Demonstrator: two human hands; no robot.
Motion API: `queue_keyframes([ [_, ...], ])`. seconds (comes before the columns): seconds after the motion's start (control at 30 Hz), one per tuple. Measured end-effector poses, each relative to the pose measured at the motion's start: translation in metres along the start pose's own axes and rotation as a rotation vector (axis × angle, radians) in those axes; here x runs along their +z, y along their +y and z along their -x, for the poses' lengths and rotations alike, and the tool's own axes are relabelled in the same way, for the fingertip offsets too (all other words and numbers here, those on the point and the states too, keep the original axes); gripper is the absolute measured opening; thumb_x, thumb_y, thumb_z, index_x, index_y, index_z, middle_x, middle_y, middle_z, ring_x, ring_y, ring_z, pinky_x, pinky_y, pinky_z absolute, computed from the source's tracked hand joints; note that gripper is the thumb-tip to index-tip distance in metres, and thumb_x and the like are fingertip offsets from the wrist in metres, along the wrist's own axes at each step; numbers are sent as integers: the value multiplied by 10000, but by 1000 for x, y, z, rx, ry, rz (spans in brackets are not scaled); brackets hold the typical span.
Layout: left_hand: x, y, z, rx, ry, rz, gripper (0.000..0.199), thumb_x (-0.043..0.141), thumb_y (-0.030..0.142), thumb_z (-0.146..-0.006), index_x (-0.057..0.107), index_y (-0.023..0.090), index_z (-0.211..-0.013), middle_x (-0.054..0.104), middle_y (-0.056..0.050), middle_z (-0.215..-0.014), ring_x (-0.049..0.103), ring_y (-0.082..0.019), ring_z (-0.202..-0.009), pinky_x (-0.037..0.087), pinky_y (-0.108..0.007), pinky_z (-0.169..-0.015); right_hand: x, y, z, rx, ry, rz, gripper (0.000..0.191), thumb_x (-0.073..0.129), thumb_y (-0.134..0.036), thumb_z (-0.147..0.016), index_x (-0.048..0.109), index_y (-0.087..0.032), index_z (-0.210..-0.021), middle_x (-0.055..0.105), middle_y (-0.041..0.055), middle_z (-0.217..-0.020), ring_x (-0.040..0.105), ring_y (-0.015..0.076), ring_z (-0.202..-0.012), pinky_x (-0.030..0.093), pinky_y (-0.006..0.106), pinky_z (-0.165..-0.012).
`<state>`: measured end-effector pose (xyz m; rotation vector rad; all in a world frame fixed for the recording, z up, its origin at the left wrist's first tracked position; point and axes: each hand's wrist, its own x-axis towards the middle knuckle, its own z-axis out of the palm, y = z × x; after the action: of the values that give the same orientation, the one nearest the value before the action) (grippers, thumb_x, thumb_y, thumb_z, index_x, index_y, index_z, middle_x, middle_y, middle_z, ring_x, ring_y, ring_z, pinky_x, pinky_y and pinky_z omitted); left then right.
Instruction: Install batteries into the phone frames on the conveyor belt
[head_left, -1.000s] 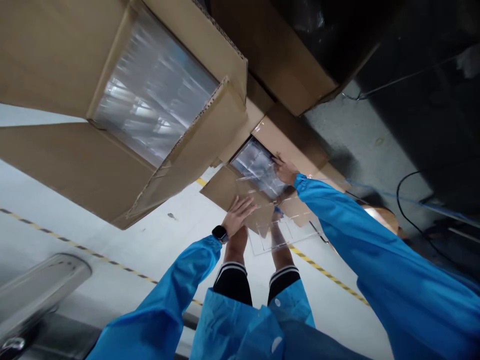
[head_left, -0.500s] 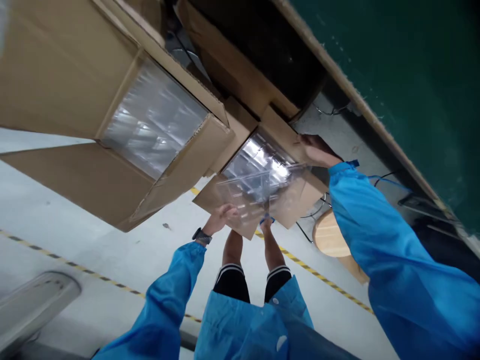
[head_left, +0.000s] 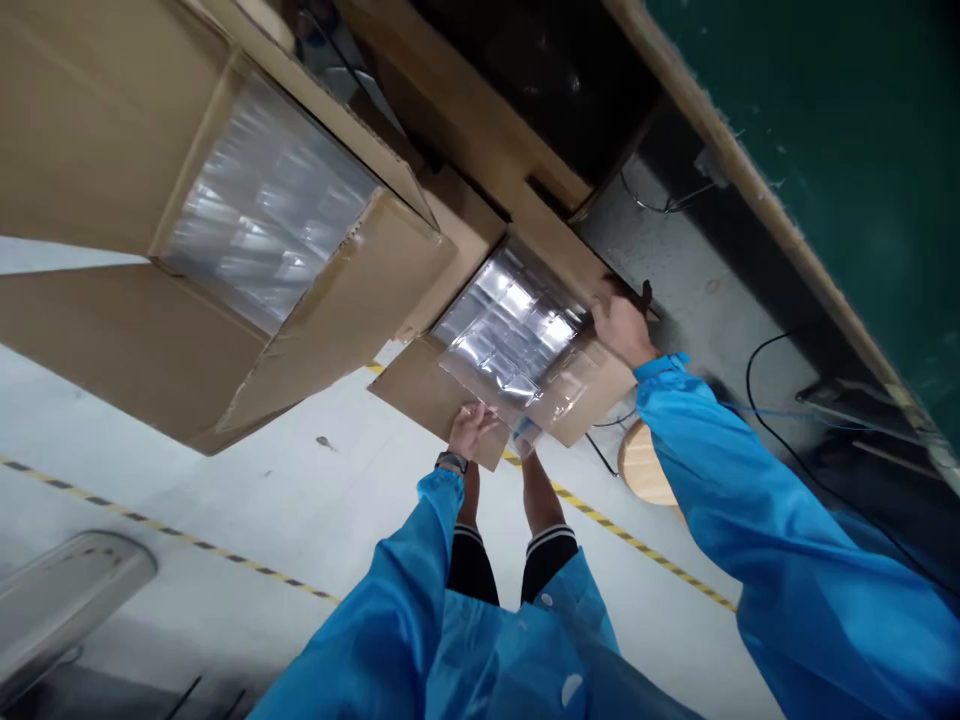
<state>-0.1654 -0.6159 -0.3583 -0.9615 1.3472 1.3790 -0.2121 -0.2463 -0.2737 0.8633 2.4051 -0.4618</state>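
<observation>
A clear, shiny plastic tray (head_left: 568,386) lies tilted across the near side of an open cardboard box (head_left: 420,385). My left hand (head_left: 470,428) has its fingers closed on the tray's near left edge, above a box flap. At the tray's right side, my right hand (head_left: 624,327) is closed with its fingertips on the edge, beside the right flap; part of its grip is hidden. Inside the box are more clear plastic trays (head_left: 510,300) with rows of compartments, reflecting the light.
A larger open carton (head_left: 375,290) on the left holds similar clear plastic pieces (head_left: 262,210). A green-topped table (head_left: 847,130) overhangs the right side. A round wooden stool (head_left: 646,465) and a black cable (head_left: 795,430) are below it. Striped tape (head_left: 637,540) marks the floor.
The tray has come down closer to the box's contents. My left hand has shifted right and my right hand slightly lower, while the view has moved a little.
</observation>
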Motion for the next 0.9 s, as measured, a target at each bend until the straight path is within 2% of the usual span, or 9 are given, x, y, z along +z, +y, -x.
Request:
queue_keyframes([
  [0.1, -4, -1, 2, 35, -24, 36, 344, 818, 367, -920, 539, 172, -874, 779, -85, -1039, 745, -165, -911, 585, -414, -1014, 9, 6, 10, 99, -30, 0, 590, 292, -399, -1104, 545, -59, -1514, 686, 254, -1380, 674, 387, -1250, 497, 459, -1087],
  [0.2, 12, 10, -25, 45, -7, 18, 258, 733, 328, -990, 573, 159, -880, 772, -96, -979, 740, -172, -879, 582, -426, -1007, 20, 7, 17, 43, 28, 47, 543, 323, -328, -1087, 525, -87, -1529, 631, 240, -1472, 617, 379, -1329, 459, 501, -1139],
  [0.37, 39, 16, -68, 63, 102, -37, 273, 606, 277, -1060, 592, 164, -812, 730, -100, -810, 748, -243, -944, 544, -421, -1027, 48, -2, 32, -53, 190, 157, 484, 369, -229, -1035, 580, -74, -1442, 533, 260, -1557, 531, 399, -1389, 238, 683, -1253],
  [0.43, 37, 14, -67, 96, 109, -39, 253, 587, 268, -1071, 577, 170, -838, 725, -88, -795, 752, -251, -958, 537, -418, -1023, 64, -9, 40, -106, 187, 192, 506, 371, -197, -1014, 572, -46, -1452, 495, 284, -1577, 479, 423, -1418, 192, 698, -1265],
  [0.53, 22, 16, -54, 166, 63, -19, 168, 645, 252, -1044, 542, 178, -935, 767, -78, -937, 764, -213, -947, 555, -411, -1019, 85, -19, 44, -144, 142, 195, 556, 360, -163, -989, 543, -7, -1490, 552, 295, -1501, 504, 412, -1364, 152, 692, -1282],
  [0.6, 10, 21, -47, 208, 0, 18, 203, 693, 278, -1022, 518, 186, -972, 782, -84, -1042, 774, -196, -969, 566, -418, -1036, 94, -24, 40, -98, 140, 159, 580, 353, -156, -975, 531, 11, -1502, 629, 282, -1380, 555, 395, -1276, 114, 722, -1278],
  [0.7, -2, 27, -46, 248, -89, 74, 320, 780, 359, -966, 509, 189, -964, 786, -100, -1056, 780, -211, -1013, 554, -457, -1080, 98, -26, 32, -18, 205, 87, 603, 356, -193, -972, 511, 10, -1518, 652, 273, -1318, 560, 396, -1251, 62, 779, -1255],
  [0.8, 2, 30, -55, 259, -101, 81, 358, 807, 401, -939, 524, 186, -968, 782, -126, -1098, 774, -222, -1053, 544, -474, -1095, 95, -22, 26, 7, 273, 60, 637, 366, -222, -971, 451, -17, -1568, 600, 276, -1421, 512, 403, -1335, 48, 797, -1244],
  [0.9, 17, 33, -74, 244, -14, 37, 299, 748, 389, -982, 533, 181, -960, 778, -143, -1101, 769, -236, -1061, 564, -460, -1051, 92, -16, 25, 19, 296, 93, 661, 372, -222, -965, 405, -46, -1600, 519, 276, -1536, 440, 410, -1434, 66, 803, -1234],
])
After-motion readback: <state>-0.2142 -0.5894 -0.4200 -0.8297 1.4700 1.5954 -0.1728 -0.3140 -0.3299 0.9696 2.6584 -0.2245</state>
